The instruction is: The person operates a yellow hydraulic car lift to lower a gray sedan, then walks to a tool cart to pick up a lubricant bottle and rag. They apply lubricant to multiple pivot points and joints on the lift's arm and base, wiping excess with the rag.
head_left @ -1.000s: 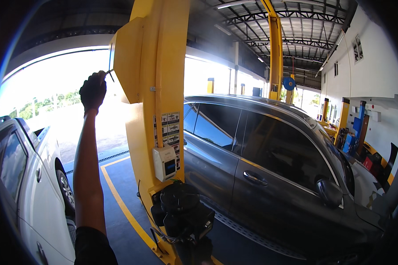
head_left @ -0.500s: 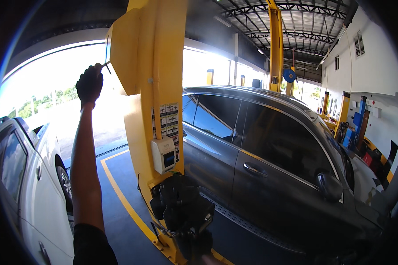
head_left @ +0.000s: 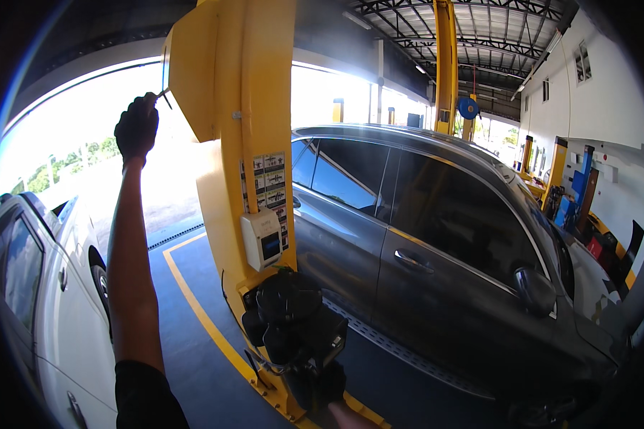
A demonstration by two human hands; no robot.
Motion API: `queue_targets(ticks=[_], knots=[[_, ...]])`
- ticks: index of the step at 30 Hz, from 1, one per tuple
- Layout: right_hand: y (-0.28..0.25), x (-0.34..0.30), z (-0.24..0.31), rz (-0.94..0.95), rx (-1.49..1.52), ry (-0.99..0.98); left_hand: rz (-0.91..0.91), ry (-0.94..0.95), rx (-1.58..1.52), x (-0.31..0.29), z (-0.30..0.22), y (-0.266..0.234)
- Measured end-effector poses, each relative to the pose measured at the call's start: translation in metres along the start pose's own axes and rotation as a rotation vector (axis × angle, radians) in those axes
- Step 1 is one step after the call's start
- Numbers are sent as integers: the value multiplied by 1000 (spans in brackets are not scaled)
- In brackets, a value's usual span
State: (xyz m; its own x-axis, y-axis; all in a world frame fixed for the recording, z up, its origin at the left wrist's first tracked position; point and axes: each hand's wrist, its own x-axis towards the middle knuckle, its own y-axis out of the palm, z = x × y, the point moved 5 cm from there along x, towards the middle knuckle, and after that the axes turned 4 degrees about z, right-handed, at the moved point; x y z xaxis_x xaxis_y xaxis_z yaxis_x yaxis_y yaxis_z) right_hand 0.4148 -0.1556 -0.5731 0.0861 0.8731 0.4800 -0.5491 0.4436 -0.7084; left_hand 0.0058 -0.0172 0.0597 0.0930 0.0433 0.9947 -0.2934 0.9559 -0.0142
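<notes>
My left hand (head_left: pixel 137 129), in a dark glove, is raised at the outer side of the yellow lift post (head_left: pixel 225 164). Its fingers are closed around a thin dark lever (head_left: pixel 165 98) that sticks out by the post's boxy yellow cover (head_left: pixel 193 79). Low in front of the post, my right hand (head_left: pixel 330 384) is also gloved and lies against the lower part of a bulky black object (head_left: pixel 290 314). The kind of that object is not clear, and the right fingers merge into its dark shape. A white box with a small screen (head_left: pixel 262 239) is mounted on the post above it.
A dark grey car (head_left: pixel 436 264) stands close on the right, its side mirror (head_left: pixel 534 289) jutting out. On the left is a white car (head_left: pixel 57 307). A yellow line (head_left: pixel 200 307) runs along the blue floor. Other yellow lift posts (head_left: pixel 445 71) stand farther back.
The view has shifted slightly, so the post and car sit a little higher. My left hand stays at the lever. More of my right hand and wrist shows below the black object.
</notes>
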Motion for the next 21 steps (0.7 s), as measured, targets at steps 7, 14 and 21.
queue_targets(ticks=[7,14,21], knots=[[-5,4,8,14,97,25,13,6,5,3,9,4],[8,0,-4,67,55,23,17,25,-4,1,1,2],[-2,3,3,-48,122,-33,163,15,-77,4,1,-2]])
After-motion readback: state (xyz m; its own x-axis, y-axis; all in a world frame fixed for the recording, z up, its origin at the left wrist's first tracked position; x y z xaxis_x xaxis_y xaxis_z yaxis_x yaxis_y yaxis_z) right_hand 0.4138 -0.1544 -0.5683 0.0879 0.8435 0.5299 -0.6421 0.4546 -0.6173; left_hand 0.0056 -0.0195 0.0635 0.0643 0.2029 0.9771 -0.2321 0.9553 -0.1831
